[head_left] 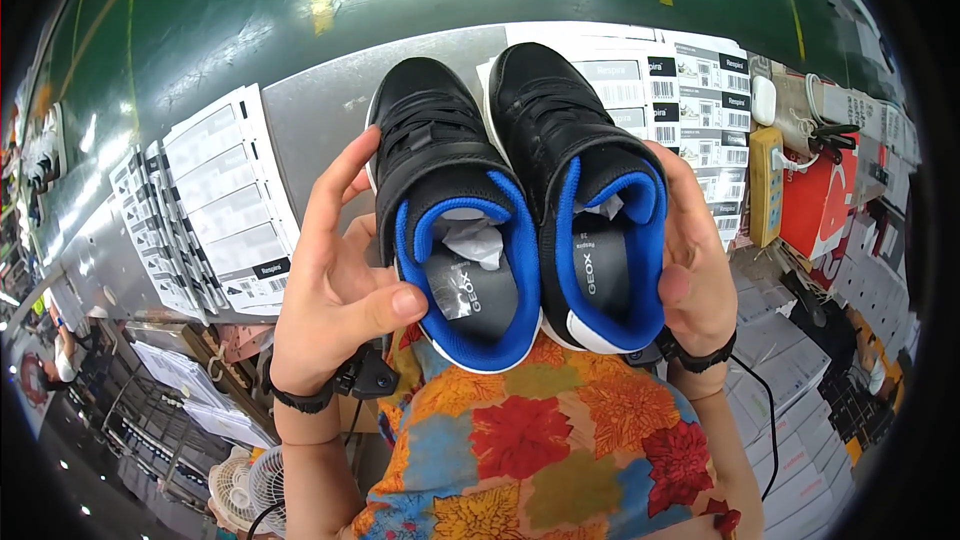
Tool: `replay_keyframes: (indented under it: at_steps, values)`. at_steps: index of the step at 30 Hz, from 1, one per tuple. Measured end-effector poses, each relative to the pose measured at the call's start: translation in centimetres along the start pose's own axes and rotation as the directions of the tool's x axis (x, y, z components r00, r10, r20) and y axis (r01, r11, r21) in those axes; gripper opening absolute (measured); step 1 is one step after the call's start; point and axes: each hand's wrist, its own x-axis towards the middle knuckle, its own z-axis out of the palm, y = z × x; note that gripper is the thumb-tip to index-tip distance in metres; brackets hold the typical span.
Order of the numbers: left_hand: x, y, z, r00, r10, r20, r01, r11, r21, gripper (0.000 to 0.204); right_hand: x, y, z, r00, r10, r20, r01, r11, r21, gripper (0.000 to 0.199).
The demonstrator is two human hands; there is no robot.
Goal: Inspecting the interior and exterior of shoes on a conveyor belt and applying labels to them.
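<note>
1. The left grip (335,285) is curled around the outer side of the left shoe (430,105), its thumb pressed near the heel end of the collar and its index finger reaching forward along the upper.
2. The right grip (698,265) holds the right shoe (540,90) from its outer side, the thumb beside the collar and the other fingers partly hidden behind the shoe.
3. Both shoes are between the two grips, side by side and touching, toes pointing away from the person and openings facing up. They are black, with a strap across the front, a blue lining and a grey insole.
4. White crumpled paper (478,242) sits inside the left shoe, just to the right of the left grip's thumb; a smaller piece shows inside the right shoe.
5. Beyond the grips lies the grey desk (325,110). Sheets of white labels (225,195) lie on it to the left of the left grip, and more label sheets (712,125) lie ahead of the right grip.
6. Right of the right grip are a yellow power strip (766,190) and, past it, a red box (815,205).
7. Each grip has a black band at its wrist; a patterned garment (530,430) shows between the forearms, nearer the person than the grips.
</note>
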Motion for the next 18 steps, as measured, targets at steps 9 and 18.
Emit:
replay_keyframes:
  at_steps: [9,18]
  values:
    - [0.4,0.2,-0.4,0.962,0.256,-0.093,-0.227,0.944,0.241,0.098,0.1,1.1,-1.6,0.989,-0.116,0.086,0.139,0.933,-0.331,0.067]
    - [4.7,-3.3,-2.4,0.993,0.036,-0.115,-0.052,0.989,-0.139,0.068,-0.3,2.3,-3.7,0.979,-0.045,0.197,0.132,0.883,-0.451,0.054]
